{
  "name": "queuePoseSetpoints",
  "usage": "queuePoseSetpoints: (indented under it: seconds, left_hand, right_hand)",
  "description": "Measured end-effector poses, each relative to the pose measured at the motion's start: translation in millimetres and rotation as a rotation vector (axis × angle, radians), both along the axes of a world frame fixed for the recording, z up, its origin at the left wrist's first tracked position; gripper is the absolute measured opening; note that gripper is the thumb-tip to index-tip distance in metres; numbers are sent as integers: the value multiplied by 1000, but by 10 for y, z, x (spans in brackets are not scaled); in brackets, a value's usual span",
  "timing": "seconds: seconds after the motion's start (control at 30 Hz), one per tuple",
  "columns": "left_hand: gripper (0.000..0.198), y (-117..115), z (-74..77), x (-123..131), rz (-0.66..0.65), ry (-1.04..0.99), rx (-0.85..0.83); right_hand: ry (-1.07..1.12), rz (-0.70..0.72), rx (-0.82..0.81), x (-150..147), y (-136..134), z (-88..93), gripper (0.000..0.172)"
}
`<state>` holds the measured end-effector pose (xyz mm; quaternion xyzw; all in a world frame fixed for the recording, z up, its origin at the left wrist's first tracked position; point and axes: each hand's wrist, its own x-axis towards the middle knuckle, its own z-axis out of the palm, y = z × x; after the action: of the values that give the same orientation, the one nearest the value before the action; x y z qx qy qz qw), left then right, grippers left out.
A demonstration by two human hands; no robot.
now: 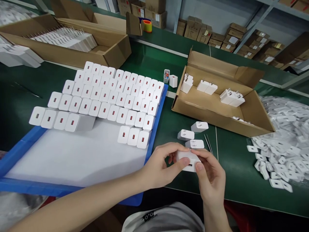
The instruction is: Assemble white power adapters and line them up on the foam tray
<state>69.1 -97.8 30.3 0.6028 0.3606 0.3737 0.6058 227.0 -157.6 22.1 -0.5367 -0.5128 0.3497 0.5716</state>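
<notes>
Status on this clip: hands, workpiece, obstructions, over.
Left fingers, right fingers: both on one white charger. Slot showing. Three pronged chargers, tweezers close beyond.

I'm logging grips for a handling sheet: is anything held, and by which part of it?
A white block, by both ends: left hand and right hand each have the thumb near the slotted end, other fingers toward the far end.
</notes>
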Motion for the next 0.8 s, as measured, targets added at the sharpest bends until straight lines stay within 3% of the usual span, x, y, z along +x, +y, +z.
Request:
queuePoseSetpoints:
  seconds: [0.27, 0.53, 0.8]
  left_hand:
    - [37, 2, 6, -8, 5, 33, -107]
    - [34, -26, -24, -21, 29, 31, -59]
    - [36, -41, -11, -27, -70, -4, -62]
  right_hand:
    - [77, 67, -85, 9, -11, -50, 25]
    - [128, 67, -1, -29, -16, -86, 23]
    - [84, 5, -31, 42, -2, -78, 23]
